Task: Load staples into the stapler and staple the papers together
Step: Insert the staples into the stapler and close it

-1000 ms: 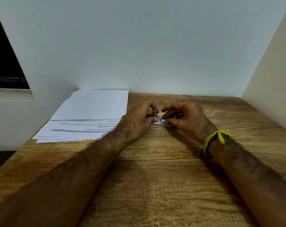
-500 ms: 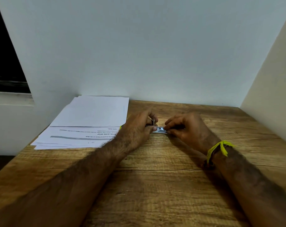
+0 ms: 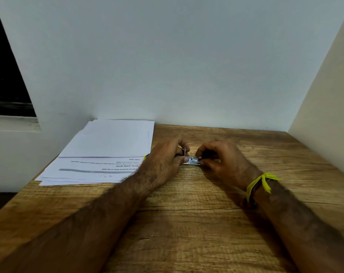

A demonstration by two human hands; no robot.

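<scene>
A small stapler (image 3: pixel 191 160) lies on the wooden table (image 3: pixel 186 223), its silver metal channel showing between my two hands and a bit of yellow-green body peeking out at the left. My left hand (image 3: pixel 163 160) grips the stapler's left part, thumb on the near side and a thin metal piece sticking up by the fingers. My right hand (image 3: pixel 220 160) pinches at the right end of the metal channel with curled fingers. Whether staples are between those fingertips is hidden. A stack of white papers (image 3: pixel 108 150) lies to the left, the lower sheet printed.
White walls close the table at the back and on the right. A dark window opening (image 3: pixel 7 85) with a sill is at the far left. A yellow thread band (image 3: pixel 259 184) is tied around my right wrist.
My right hand has closed in against the stapler's metal channel; a second ago it was slightly apart, pinching a thin metal strip. The view has tilted up a little. The left hand keeps its grip.
</scene>
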